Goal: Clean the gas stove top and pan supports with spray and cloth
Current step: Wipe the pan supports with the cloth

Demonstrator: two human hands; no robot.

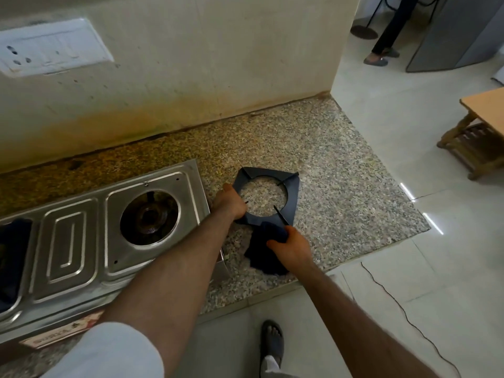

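Note:
A steel gas stove (pixel 81 241) sits on the speckled granite counter (pixel 341 186), its right burner (pixel 150 216) bare. A dark square pan support (pixel 291 192) lies flat on the counter to the stove's right. My left hand (pixel 230 204) grips the support's left edge. My right hand (pixel 290 245) holds a dark blue cloth (pixel 261 252) bunched against the support's near corner. Another dark cloth (pixel 12 257) covers the stove's left burner area. No spray bottle is in view.
A stained wall (pixel 191 64) with a switch plate (pixel 51 45) backs the counter. The counter ends at right above a tiled floor (pixel 409 268) with a thin black cable (pixel 403 315). A wooden stool (pixel 480 132) and another person's legs (pixel 387 36) stand beyond.

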